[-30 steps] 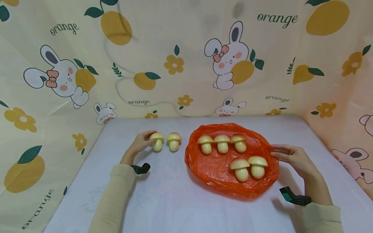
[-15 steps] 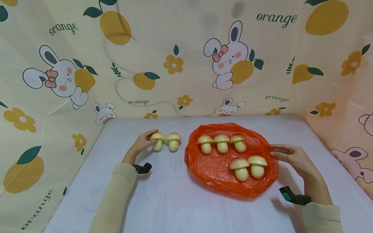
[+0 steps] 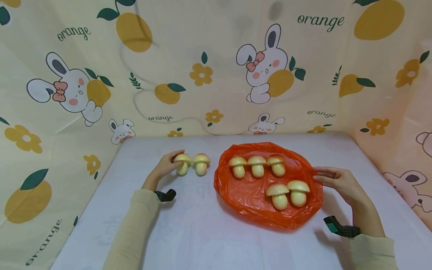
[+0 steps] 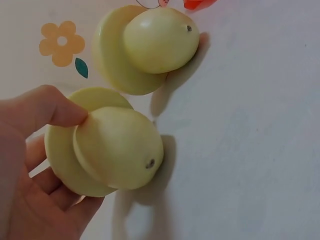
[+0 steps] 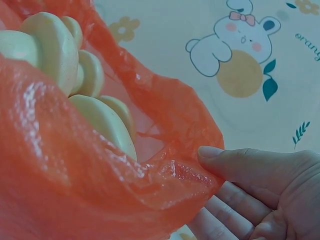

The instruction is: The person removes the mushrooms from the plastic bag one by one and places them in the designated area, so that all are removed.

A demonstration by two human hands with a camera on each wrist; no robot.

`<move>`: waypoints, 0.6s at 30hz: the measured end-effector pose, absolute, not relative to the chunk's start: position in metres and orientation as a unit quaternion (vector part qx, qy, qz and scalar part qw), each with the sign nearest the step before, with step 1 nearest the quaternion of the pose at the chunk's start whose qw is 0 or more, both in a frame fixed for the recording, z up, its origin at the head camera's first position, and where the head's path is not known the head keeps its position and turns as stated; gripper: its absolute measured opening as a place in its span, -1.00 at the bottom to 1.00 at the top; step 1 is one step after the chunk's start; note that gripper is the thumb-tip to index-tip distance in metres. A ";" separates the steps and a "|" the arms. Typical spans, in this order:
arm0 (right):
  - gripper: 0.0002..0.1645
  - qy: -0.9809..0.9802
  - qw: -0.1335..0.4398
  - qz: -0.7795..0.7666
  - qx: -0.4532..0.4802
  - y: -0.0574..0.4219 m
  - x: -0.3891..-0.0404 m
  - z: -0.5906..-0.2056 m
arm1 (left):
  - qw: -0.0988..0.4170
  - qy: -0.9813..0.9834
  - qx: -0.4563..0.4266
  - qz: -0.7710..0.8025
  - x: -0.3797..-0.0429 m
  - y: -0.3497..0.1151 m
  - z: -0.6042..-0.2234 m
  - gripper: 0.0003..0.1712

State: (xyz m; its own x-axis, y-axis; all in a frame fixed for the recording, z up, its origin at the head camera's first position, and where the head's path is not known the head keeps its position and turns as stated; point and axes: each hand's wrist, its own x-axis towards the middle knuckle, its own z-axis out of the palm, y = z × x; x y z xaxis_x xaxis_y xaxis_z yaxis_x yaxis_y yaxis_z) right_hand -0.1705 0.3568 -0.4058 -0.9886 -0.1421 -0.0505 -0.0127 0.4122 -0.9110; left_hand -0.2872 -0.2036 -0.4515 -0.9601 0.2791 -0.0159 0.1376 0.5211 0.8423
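Pinching smooth, domed mushroom (image 4: 120, 150) and crinkled plastic bag (image 3: 251, 200).

White table (image 3: 189, 232), smooth-looking, faint greyish marks toward left side. Orange-red plastic bag (image 3: 263, 221) on it, right of middle, mouth spread wide, crumpled rim all round. Left of bag, in far half: right mushroom (image 3: 201, 165), pale yellow, reddish tint on cap, lying near bag but apart from it. Left mushroom (image 3: 182, 170) just beside; whether fully resting on surface, cannot tell. Both stems toward near edge.
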 end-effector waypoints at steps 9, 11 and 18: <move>-0.72 0.837 0.064 -0.542 -0.047 0.357 -0.171 -0.406 | 0.074 0.869 0.124 0.473 -0.287 -0.200 -0.451 -0.34; -0.70 0.838 0.062 -0.540 -0.047 0.357 -0.171 -0.406 | 0.074 0.869 0.125 0.473 -0.288 -0.199 -0.451 -0.34; -0.65 0.839 0.060 -0.538 -0.050 0.358 -0.170 -0.406 | 0.080 0.864 0.117 0.483 -0.288 -0.200 -0.453 -0.32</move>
